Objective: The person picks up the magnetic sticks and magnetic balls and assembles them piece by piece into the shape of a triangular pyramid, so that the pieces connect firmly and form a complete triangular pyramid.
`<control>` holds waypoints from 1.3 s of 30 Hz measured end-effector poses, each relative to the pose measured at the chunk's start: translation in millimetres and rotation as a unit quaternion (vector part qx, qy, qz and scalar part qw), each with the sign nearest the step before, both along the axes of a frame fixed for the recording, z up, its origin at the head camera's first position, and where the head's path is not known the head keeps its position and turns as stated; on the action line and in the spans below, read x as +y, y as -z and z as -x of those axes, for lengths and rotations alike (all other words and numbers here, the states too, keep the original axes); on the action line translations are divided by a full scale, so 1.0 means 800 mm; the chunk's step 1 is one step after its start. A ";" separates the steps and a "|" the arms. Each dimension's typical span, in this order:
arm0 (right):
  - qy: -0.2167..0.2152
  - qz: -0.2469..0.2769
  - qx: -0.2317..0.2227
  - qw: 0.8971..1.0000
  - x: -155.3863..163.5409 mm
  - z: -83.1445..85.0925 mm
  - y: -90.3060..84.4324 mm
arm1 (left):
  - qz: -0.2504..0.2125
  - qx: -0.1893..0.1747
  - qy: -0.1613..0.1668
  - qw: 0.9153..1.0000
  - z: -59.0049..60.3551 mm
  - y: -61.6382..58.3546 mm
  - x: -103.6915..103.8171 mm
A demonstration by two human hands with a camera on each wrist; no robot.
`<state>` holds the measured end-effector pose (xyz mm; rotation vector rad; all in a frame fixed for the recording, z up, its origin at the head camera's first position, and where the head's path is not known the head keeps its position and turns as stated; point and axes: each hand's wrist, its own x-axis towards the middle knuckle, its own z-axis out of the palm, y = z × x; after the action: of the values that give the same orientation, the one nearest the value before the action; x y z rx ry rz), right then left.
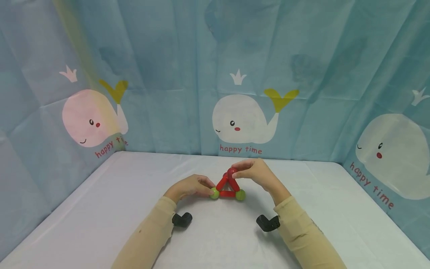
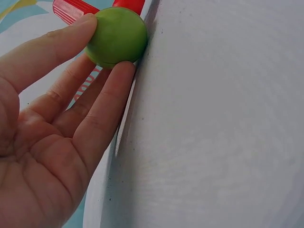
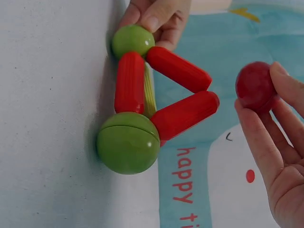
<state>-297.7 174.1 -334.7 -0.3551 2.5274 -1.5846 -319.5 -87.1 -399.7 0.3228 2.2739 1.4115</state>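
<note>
A small triangle of three red rods (image 1: 227, 186) stands upright on the white table (image 1: 134, 209), with a green ball at each lower corner. My left hand (image 1: 209, 188) pinches the left green ball (image 1: 214, 193) between thumb and fingers; the left wrist view shows that green ball (image 2: 116, 37) close up against the tabletop. My right hand (image 1: 237, 173) pinches a red ball (image 1: 231, 172) at the triangle's top. In the right wrist view the red ball (image 3: 255, 86) sits a small gap away from the two slanted rods' tips (image 3: 211, 92). The right green ball (image 3: 128, 142) is untouched.
A blue curtain printed with white whales (image 1: 242, 119) walls the table at the back and both sides. Black wrist-camera mounts (image 1: 182, 219) (image 1: 268, 223) hang under my forearms. Bare white tabletop lies on either side of the hands.
</note>
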 end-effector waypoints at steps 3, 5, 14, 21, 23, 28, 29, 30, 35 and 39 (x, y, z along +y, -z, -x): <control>-0.002 0.002 0.008 1.000 -0.001 0.003 0.000 | -0.001 0.000 0.004 1.000 0.000 0.000 -0.001; 0.003 0.004 0.007 1.000 -0.003 0.004 0.000 | -0.001 -0.001 0.006 1.000 0.000 0.000 -0.001; 0.026 -0.003 0.004 1.000 -0.012 0.008 0.001 | 0.000 -0.002 0.007 1.000 0.000 0.001 -0.001; 0.031 -0.018 0.000 0.999 -0.016 0.012 0.003 | 0.002 -0.001 0.008 1.000 0.000 0.002 -0.001; 0.031 -0.020 0.001 0.999 -0.018 0.012 0.003 | 0.000 -0.003 0.006 1.000 0.001 0.002 -0.001; 0.031 -0.021 0.005 0.999 -0.021 0.011 0.003 | -0.008 -0.004 0.005 1.000 0.000 0.003 -0.002; 0.031 -0.022 0.007 0.999 -0.021 0.011 0.003 | -0.009 -0.003 0.006 1.000 0.000 0.003 -0.002; 0.030 -0.023 0.007 0.999 -0.021 0.011 0.003 | -0.010 -0.002 0.007 1.000 0.000 0.003 -0.001; 0.029 -0.030 0.009 0.999 -0.023 0.011 0.005 | -0.010 -0.002 0.008 1.000 0.000 0.003 -0.001; 0.033 -0.035 0.008 0.999 -0.024 0.012 0.007 | -0.010 -0.003 0.007 1.000 0.000 0.003 -0.001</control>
<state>-307.2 155.2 -340.3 -0.2809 2.6245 -1.5170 -319.7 -87.9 -402.1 0.3399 2.2495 1.4262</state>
